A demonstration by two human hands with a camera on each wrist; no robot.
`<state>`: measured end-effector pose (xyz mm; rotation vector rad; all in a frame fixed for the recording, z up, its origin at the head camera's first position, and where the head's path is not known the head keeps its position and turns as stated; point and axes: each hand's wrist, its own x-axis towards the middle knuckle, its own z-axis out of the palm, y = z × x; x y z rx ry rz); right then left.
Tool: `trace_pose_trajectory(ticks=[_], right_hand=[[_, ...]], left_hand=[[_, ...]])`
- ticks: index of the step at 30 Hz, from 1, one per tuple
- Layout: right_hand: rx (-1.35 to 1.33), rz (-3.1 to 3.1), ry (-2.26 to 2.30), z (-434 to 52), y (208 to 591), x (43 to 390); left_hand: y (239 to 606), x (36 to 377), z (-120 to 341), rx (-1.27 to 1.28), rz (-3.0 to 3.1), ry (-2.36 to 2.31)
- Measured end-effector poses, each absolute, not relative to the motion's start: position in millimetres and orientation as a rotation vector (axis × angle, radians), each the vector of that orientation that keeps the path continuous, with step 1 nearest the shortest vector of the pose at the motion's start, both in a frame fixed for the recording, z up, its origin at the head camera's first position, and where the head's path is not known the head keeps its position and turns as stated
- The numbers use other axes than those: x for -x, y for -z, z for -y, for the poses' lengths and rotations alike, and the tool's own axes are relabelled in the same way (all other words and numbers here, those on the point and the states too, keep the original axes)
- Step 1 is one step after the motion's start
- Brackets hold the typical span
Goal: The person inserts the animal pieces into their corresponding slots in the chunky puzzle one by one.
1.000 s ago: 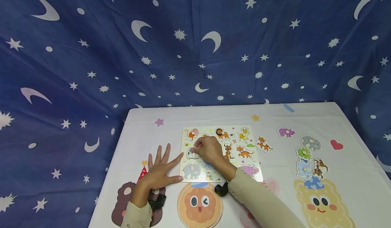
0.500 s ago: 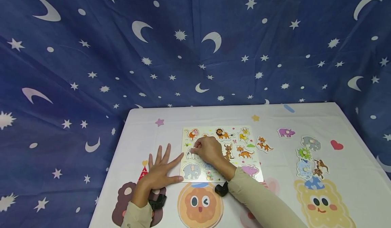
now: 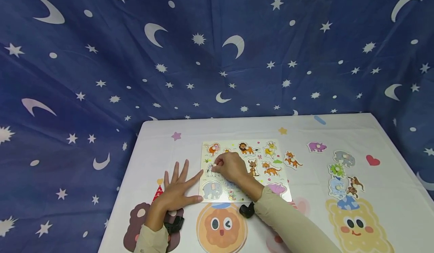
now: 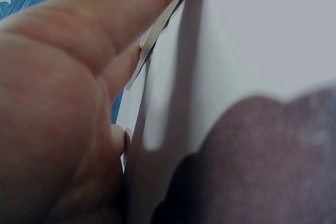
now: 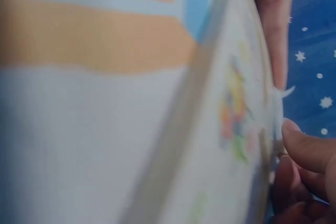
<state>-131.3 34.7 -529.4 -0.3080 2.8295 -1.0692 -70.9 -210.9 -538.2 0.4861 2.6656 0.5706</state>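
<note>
A pale puzzle board with animal pictures lies on the table in the head view. My right hand reaches across it and pinches the zebra piece at the board's left side; the fingers partly cover that piece. In the right wrist view the thumb and curled fingers meet at a small knob by the board's surface. My left hand lies spread with straight fingers, its thumb and index fingertip at the board's left edge. The left wrist view shows the thumb reaching to that edge.
Several loose pieces lie right of the board: a tiger, a purple hippo, a grey elephant, a green one, a blue one and a brown monkey. A starry blue cloth hangs behind the table.
The zebra piece has shifted and turned slightly under the right fingertips, and more of its stripes show. My left hand stays in place.
</note>
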Motion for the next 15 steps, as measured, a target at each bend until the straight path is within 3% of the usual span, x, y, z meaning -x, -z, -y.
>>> trace_pose_trajectory(ticks=[15], right_hand=[[0.22, -2.82, 1.297, -113, 499, 132]], left_hand=[[538, 70, 211, -0.492, -2.669, -0.591]])
